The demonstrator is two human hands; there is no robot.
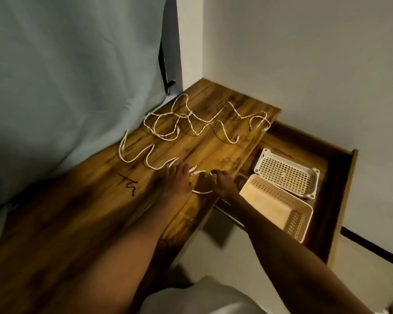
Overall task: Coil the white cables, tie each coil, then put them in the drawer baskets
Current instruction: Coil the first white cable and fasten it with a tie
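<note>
Several white cables (186, 123) lie loose and tangled across the far part of a wooden desk (100, 211). One white cable (145, 158) snakes from the left toward my hands. My left hand (178, 180) and my right hand (222, 183) rest close together near the desk's right edge, both pinching this cable, with a small loop (202, 191) hanging between them. In the open drawer (340, 177) to the right sit a white perforated basket (286, 172) and a beige basket (279, 205), both with nothing in them.
A grey-green curtain (66, 87) hangs along the desk's left side. White walls (304, 64) close the corner behind the desk. A black twist tie or mark (128, 183) lies on the wood left of my hands. Pale floor (361, 268) shows below the drawer.
</note>
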